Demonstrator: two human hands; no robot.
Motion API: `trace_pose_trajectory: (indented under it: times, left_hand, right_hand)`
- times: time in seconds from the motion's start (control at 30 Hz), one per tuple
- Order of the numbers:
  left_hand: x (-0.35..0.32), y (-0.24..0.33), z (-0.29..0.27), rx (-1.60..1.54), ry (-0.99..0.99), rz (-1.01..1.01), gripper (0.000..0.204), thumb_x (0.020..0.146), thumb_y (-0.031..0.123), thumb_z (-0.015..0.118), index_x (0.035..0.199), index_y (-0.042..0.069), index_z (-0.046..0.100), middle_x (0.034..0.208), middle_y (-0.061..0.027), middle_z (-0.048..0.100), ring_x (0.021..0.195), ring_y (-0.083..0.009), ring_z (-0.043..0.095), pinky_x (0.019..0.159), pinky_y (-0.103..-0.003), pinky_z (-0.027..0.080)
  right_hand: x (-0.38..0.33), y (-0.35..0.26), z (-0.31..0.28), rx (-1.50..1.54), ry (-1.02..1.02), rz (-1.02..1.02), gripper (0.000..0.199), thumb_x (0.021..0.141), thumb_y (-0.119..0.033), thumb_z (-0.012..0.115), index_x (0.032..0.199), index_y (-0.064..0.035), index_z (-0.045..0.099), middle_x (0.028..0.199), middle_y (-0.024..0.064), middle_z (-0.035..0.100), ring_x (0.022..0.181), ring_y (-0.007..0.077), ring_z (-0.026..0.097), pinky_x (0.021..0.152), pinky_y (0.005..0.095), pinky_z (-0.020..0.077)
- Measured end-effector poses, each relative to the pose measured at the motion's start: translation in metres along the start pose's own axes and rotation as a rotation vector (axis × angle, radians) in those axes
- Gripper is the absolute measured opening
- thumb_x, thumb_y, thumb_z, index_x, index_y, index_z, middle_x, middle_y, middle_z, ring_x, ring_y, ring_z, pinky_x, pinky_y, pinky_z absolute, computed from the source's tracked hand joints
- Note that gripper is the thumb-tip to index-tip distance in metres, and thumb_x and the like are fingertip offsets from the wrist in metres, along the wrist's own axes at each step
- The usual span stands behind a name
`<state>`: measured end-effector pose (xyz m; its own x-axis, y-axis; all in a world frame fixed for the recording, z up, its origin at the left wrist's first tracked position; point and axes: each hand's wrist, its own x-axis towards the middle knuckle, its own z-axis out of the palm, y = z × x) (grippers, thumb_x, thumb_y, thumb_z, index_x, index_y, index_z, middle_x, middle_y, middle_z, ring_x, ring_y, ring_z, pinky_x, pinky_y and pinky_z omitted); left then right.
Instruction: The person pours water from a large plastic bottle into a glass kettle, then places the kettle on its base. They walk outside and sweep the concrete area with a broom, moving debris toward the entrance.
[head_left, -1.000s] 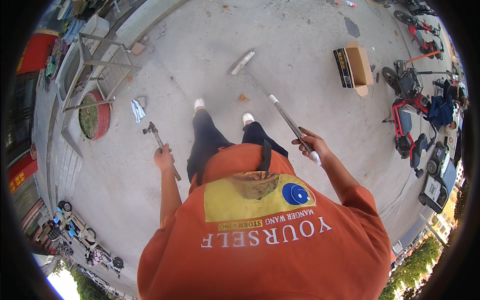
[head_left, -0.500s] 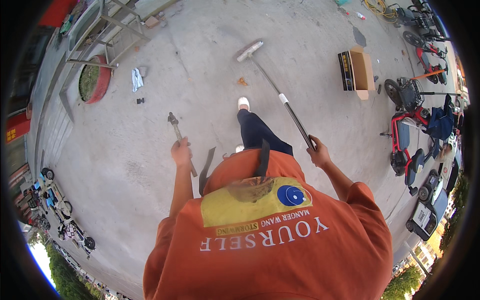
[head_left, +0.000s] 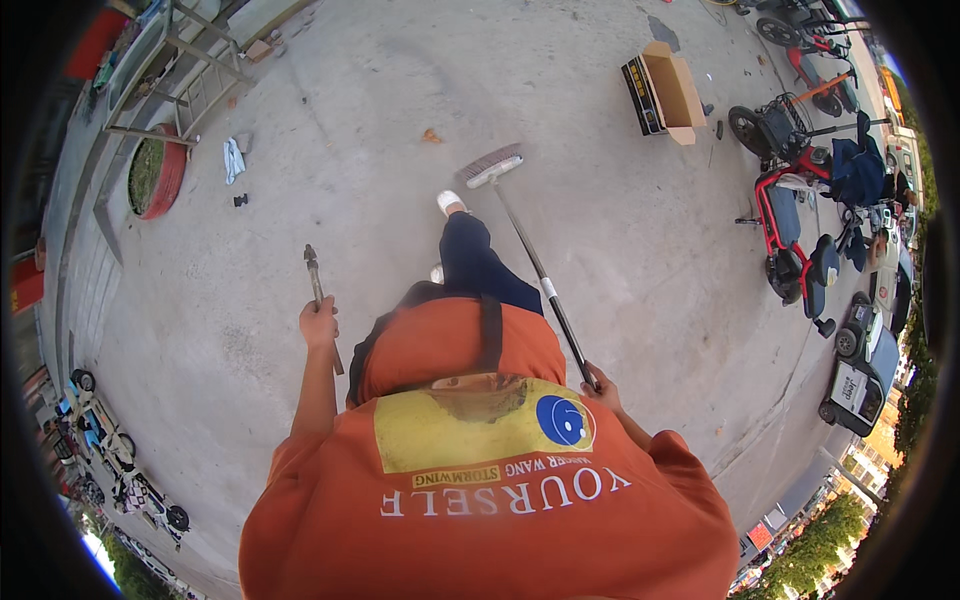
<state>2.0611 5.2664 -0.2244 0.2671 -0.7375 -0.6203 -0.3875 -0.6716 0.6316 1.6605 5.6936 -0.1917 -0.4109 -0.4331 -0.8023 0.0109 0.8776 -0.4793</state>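
My left hand [head_left: 319, 322] is closed around a short metal rod [head_left: 314, 272] with a darker, thicker fitting at its far end. The rod is held off to my left, its lower end showing below the hand. In my right hand [head_left: 601, 388], beside my waist, is the upper end of a long-handled push broom [head_left: 528, 243]. Its handle is dark and silvery with a white collar. The broom head [head_left: 495, 170], white with brownish bristles, is at the concrete ground just ahead of my white shoe [head_left: 450, 202].
An open cardboard box [head_left: 672, 88] lies ahead on the right, near parked red electric bikes [head_left: 790, 225]. A red-rimmed round planter [head_left: 165, 180], a metal frame [head_left: 185, 60] and a light blue cloth [head_left: 234, 160] are ahead left. A brown scrap [head_left: 431, 136] lies beyond the broom.
The broom head has come closer to my feet, and my right hand has drawn back toward my waist. My left hand still holds the rod. The surroundings have shifted leftward in view.
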Motion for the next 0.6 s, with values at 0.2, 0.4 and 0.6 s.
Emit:
trace_pose_trajectory:
  times: [0.2,0.4,0.6]
  left_hand:
    - [-0.003,0.020,-0.006,0.105,0.036,0.084,0.027,0.084,0.024,0.063,0.077,0.000,0.054,0.063,-0.0072,0.056,0.036,-0.0090,0.041,0.031,-0.026,0.031]
    - [-0.013,0.047,0.018,0.233,0.036,0.056,0.029,0.083,0.026,0.064,0.075,-0.001,0.055,0.063,-0.0070,0.057,0.036,-0.0092,0.042,0.032,-0.027,0.031]
    - [-0.020,0.084,0.088,0.361,-0.065,0.043,0.030,0.083,0.026,0.065,0.073,0.001,0.053,0.060,-0.0054,0.054,0.036,-0.0080,0.039,0.032,-0.027,0.029]
  right_hand:
    - [0.029,0.063,-0.017,-0.037,0.025,0.008,0.050,0.088,-0.015,0.058,0.136,-0.0200,0.046,0.061,0.0017,0.052,0.047,0.0091,0.047,0.045,0.0288,0.0400]
    - [0.033,0.100,-0.011,-0.105,0.032,-0.032,0.051,0.087,-0.017,0.059,0.136,-0.0214,0.046,0.083,0.0098,0.064,0.068,0.0149,0.057,0.066,0.0296,0.0473]
    - [0.097,0.098,-0.031,-0.062,-0.040,-0.002,0.052,0.088,-0.013,0.058,0.137,-0.0166,0.043,0.119,0.0193,0.060,0.111,0.0324,0.058,0.090,0.0353,0.0476]
